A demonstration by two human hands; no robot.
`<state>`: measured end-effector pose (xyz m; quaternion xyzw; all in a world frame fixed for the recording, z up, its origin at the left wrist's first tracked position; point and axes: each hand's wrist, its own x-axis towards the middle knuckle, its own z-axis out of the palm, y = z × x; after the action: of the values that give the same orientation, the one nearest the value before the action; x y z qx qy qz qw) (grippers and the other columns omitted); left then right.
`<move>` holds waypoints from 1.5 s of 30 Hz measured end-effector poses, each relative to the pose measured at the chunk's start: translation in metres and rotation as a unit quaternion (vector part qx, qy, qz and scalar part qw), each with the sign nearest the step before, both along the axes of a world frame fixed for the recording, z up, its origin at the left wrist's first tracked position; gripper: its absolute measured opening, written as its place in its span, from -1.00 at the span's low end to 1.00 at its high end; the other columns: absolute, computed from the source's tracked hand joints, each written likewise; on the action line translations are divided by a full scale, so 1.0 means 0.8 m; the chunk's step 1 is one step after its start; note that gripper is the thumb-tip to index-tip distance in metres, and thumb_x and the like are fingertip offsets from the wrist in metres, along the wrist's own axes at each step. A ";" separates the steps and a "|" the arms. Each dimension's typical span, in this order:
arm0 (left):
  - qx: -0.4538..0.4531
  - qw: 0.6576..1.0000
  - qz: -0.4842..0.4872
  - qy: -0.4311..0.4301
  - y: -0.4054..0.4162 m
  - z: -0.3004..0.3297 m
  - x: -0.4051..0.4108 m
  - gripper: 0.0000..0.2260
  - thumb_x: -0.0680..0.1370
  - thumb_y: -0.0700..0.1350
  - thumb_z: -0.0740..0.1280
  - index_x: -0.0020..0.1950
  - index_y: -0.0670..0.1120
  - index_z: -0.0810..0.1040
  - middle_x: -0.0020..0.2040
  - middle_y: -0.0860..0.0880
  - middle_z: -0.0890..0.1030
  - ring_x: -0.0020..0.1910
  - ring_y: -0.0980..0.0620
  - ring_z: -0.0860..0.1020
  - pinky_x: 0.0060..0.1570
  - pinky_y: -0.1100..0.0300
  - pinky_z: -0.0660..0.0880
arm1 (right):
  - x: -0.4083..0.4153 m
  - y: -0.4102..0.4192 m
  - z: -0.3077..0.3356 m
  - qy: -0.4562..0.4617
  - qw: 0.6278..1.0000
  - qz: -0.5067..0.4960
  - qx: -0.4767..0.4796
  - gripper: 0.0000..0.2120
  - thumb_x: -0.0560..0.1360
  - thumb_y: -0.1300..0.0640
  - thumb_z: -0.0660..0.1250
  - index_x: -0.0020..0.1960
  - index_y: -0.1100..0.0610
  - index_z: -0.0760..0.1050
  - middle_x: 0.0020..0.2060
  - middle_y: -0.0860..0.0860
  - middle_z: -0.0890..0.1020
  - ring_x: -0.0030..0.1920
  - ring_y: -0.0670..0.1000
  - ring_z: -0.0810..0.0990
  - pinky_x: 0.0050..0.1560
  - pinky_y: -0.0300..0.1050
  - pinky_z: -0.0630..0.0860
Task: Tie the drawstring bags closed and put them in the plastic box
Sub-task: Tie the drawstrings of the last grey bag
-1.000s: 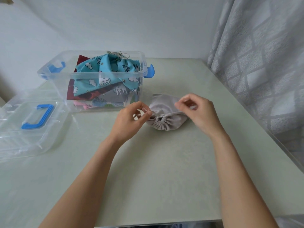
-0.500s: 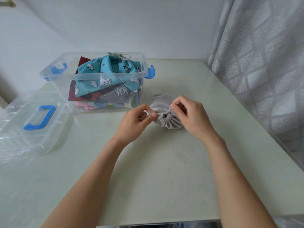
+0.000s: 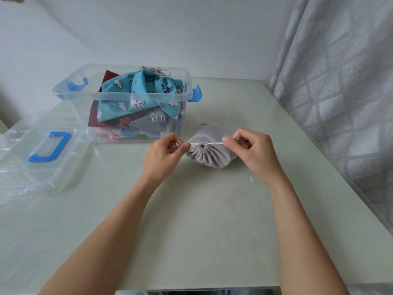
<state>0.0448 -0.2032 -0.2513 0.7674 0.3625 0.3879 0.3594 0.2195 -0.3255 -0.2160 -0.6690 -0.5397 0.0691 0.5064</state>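
Note:
A grey drawstring bag [image 3: 209,155] lies on the pale green table [image 3: 208,220], its mouth gathered into pleats and facing me. A white drawstring [image 3: 212,143] runs taut across the mouth. My left hand [image 3: 164,153] pinches its left end and my right hand [image 3: 253,149] pinches its right end, the two hands on either side of the bag. Behind and to the left stands the clear plastic box [image 3: 136,96] with blue latches, holding several printed bags, a turquoise one [image 3: 144,92] on top.
The box's clear lid [image 3: 40,154] with a blue handle lies on the table at the left. A grey patterned curtain [image 3: 340,81] hangs along the table's right edge. A white wall stands behind the box.
My hands have drawn apart, stretching the white drawstring tight across the bag's mouth. The mouth has closed into tight pleats and turned toward me.

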 end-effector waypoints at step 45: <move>0.096 0.973 -0.211 -0.024 -0.019 0.027 -0.008 -0.69 0.47 -0.21 0.39 0.09 0.15 0.56 0.09 0.09 0.44 -0.25 0.10 0.58 -0.07 0.40 0.46 | -0.027 0.018 -0.014 0.161 0.977 0.080 -0.115 -0.93 0.53 0.25 0.30 -0.10 0.25 0.52 -0.43 -0.09 0.60 -0.58 -0.13 0.33 -0.45 -0.33 0.33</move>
<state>0.0386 -0.2187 -0.2297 0.8476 0.1450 0.3549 0.3668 0.1979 -0.3109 -0.2274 -0.6574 -0.4914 0.2779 0.4992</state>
